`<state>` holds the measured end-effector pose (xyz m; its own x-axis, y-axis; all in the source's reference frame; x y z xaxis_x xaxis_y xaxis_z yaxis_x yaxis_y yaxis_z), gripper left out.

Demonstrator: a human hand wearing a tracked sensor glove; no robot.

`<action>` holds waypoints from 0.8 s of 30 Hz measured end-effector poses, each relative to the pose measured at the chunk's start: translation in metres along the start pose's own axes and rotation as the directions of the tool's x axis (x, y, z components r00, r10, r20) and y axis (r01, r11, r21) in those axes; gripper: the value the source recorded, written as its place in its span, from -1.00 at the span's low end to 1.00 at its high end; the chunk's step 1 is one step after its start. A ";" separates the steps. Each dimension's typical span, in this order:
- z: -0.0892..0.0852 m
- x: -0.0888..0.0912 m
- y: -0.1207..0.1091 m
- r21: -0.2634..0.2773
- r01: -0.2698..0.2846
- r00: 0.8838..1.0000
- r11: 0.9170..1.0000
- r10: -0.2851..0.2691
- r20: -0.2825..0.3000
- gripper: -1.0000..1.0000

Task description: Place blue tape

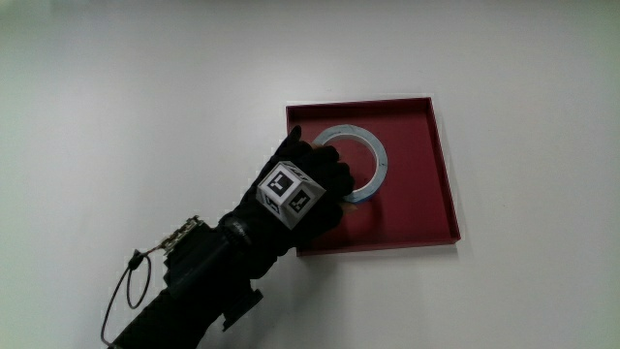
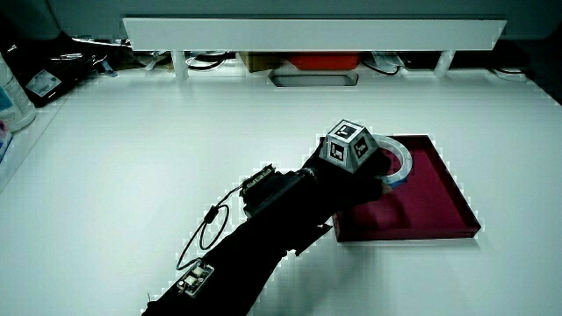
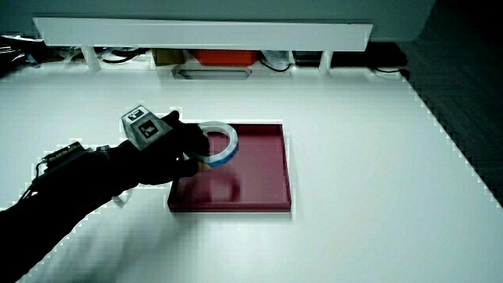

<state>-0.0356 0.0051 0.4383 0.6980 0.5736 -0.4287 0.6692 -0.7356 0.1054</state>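
My hand point(image 1: 302, 189) is over the nearer corner of the red tray point(image 1: 426, 194), with the fingers closed on the rim of the blue tape point(image 1: 373, 165). In a side view the tape point(image 3: 222, 143) looks tilted and lifted a little above the tray floor, so I judge it is held by the edge to lower it flat inside the walls, and is not yet let go. The glove hides the nearer part of the ring and my fingertips, and I cannot tell if the tape touches the tray.
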 end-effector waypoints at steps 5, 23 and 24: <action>-0.018 0.000 0.008 -0.053 -0.020 1.000 0.998 0.020 0.000 0.00; -0.057 -0.006 0.026 -0.231 -0.073 0.997 0.970 0.064 -0.043 0.00; -0.054 -0.004 0.026 -0.239 -0.077 0.996 0.968 0.066 -0.052 0.00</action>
<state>-0.0070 0.0030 0.4907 0.7532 0.5415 -0.3734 0.6549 -0.6701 0.3493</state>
